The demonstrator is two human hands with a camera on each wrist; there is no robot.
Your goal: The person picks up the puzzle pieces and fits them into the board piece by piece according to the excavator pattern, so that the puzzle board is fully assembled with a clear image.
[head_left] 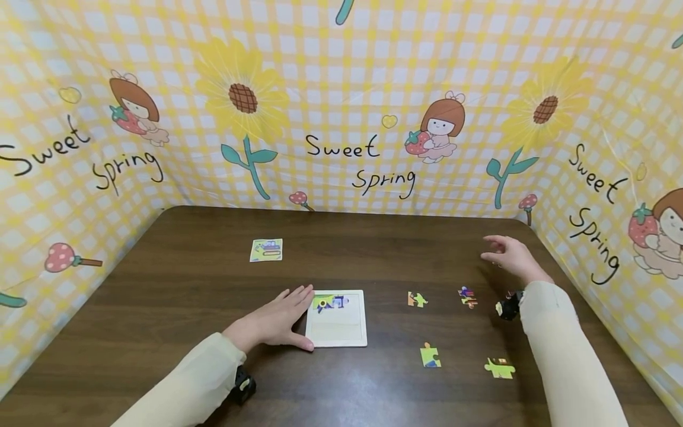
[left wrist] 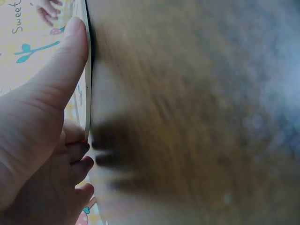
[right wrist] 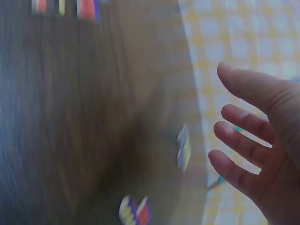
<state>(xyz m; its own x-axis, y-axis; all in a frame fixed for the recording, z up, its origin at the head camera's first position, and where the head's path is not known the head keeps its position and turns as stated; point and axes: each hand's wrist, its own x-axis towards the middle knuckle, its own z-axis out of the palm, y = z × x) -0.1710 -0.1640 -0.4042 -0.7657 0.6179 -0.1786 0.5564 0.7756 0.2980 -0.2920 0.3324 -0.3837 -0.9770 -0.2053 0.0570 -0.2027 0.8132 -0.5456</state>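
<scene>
In the head view my left hand [head_left: 280,317] rests against the left side of a white puzzle tray [head_left: 363,320], fingers near its upper corner and thumb at its lower one. The left wrist view shows the thumb [left wrist: 65,65] stretched along the tray's thin edge. A purple and green puzzle section [head_left: 332,302] lies at the tray's upper left. My right hand [head_left: 509,256] hovers over the far right of the table, holding nothing; its fingers are spread and slightly bent in the right wrist view. A blurred puzzle piece [right wrist: 184,147] appears beside it there.
Loose puzzle pieces lie right of the tray: an orange-green one [head_left: 418,299], a purple-red one [head_left: 468,297], a green-blue one [head_left: 430,356] and a green one [head_left: 500,368]. A picture card [head_left: 266,250] lies at the back left. Patterned cloth [head_left: 341,107] surrounds the brown table [head_left: 373,255].
</scene>
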